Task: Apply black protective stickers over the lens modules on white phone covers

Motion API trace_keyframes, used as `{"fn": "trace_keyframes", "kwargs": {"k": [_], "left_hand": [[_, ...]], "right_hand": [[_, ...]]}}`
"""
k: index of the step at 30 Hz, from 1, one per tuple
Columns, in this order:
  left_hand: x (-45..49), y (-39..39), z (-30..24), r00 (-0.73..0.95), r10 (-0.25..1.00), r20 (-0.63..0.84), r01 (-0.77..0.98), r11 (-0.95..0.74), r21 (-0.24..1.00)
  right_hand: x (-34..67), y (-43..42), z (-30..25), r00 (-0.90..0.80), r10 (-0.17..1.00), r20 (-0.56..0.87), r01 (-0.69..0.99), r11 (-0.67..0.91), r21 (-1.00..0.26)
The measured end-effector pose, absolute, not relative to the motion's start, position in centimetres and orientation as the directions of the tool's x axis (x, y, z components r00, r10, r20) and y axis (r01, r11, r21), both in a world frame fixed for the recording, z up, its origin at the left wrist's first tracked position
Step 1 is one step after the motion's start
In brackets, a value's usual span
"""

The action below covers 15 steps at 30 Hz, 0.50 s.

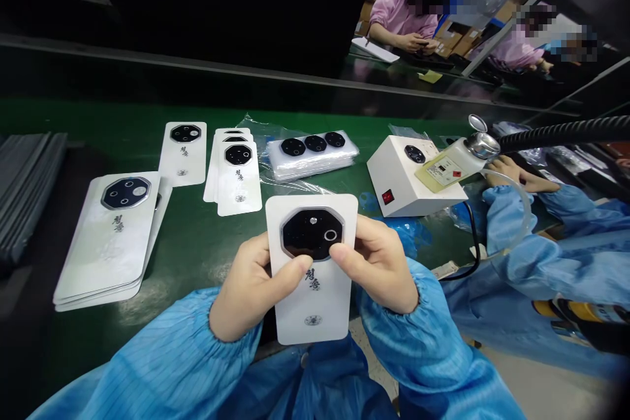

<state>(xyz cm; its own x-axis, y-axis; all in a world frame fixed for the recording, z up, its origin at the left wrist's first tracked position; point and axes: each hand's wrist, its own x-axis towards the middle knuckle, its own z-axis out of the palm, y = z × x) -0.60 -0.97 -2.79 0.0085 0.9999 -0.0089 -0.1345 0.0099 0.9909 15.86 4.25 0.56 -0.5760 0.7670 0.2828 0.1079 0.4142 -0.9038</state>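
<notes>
A white phone back cover [315, 305] with a black octagonal camera lens plate [306, 236] near its top is held upright in front of me. My left hand [256, 279] grips its left edge, the thumb pressing just below the lens plate. On the right edge my right hand [381, 262] holds it too, its thumb on the plate's lower right corner. Beyond the held cover lies a small fanned group of similar covers [239, 193]. A single cover [182, 167] rests left of that group. Nearer, on the left, sits a stack of covers [105, 249].
Behind the cover, a clear plastic pack [315, 161] carries black lens plates. A white box [394, 180] with a red switch supports a tilted pump bottle [447, 164]. Dark panels [29, 190] stand at left. A co-worker's blue sleeve [512, 223] is close on the right.
</notes>
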Motion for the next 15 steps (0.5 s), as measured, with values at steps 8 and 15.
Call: {"fn": "trace_keyframes", "kwargs": {"k": [8, 15], "left_hand": [[0.3, -1.0, -1.7, 0.055, 0.983, -0.174, -0.321, 0.182, 0.93], [0.0, -1.3, -1.5, 0.213, 0.937, -0.277, -0.491, 0.348, 0.799]], "right_hand": [[15.2, 3.9, 0.8, -0.548, 0.776, 0.311, 0.087, 0.423, -0.902], [14.3, 3.7, 0.1, -0.513, 0.855, 0.08, -0.076, 0.048, -0.996]]}}
